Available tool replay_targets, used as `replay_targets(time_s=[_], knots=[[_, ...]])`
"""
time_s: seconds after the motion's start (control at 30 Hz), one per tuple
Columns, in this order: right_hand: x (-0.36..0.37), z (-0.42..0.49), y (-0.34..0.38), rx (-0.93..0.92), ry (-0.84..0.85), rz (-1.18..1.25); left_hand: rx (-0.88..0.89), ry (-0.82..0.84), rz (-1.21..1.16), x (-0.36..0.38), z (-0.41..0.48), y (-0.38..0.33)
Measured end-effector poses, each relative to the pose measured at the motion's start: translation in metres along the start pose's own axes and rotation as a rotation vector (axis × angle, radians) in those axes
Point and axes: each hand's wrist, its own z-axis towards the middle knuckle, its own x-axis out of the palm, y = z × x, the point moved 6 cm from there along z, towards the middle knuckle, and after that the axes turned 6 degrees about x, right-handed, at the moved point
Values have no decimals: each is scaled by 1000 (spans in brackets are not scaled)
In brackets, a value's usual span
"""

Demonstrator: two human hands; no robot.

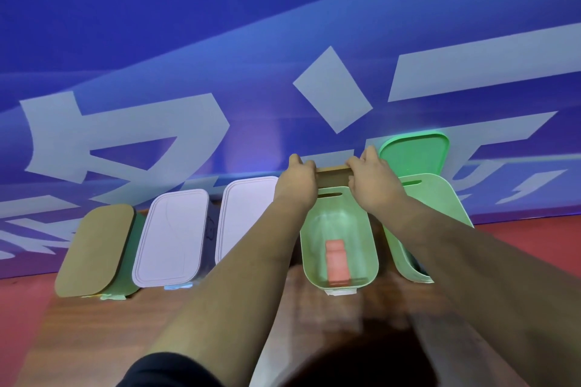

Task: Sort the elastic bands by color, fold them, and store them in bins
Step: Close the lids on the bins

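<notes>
Both left hand and right hand grip the brown lid (pink band in green bin).

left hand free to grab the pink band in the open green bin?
Likely not yet: the left hand and right hand both grip the brown lid at the back of the open green bin. The pink band lies uncovered, so the way is free once the lid is released.

A blue banner with pale lettering rises behind the wooden table and red floor
</notes>
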Motion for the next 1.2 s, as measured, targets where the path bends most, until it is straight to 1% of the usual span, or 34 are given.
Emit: replay_targets(time_s=[0.13, 0.2, 0.27, 0.33, 0.4, 0.53, 0.67, 0.73, 0.83, 0.93, 1.03, 1.2], knots=[[-3, -6, -2, 14, -8, -44, 49, 12, -82, -2, -9, -2], [-10, -11, -1, -7, -23, -34, 57, -38, -137, -11, -17, -3], [-19, -19, 1, -40, -72, -11, 69, -107, -188, -22, -30, -3], [-24, -33, 4, -75, -114, 30, 110, -173, -242, -28, -49, -3], [-21, -51, 2, -92, -116, 86, 151, -203, -278, -28, -74, -3], [2, -102, -7, -103, -111, 176, 161, -161, -296, -6, -128, -1], [31, -144, -9, -106, 19, 98, 201, -86, -304, 30, -175, 1], [42, -162, -11, -125, 38, 10, 197, -40, -275, 48, -190, 2], [60, -180, -18, -109, 90, -40, 199, 19, -141, 70, -205, -2], [71, -188, -24, -99, 163, -25, 199, 15, -48, 77, -211, -6], [71, -191, -25, -114, 176, 3, 212, -6, 4, 76, -212, -12], [74, -194, -26, -157, 207, 29, 212, -5, 9, 79, -220, -13]])
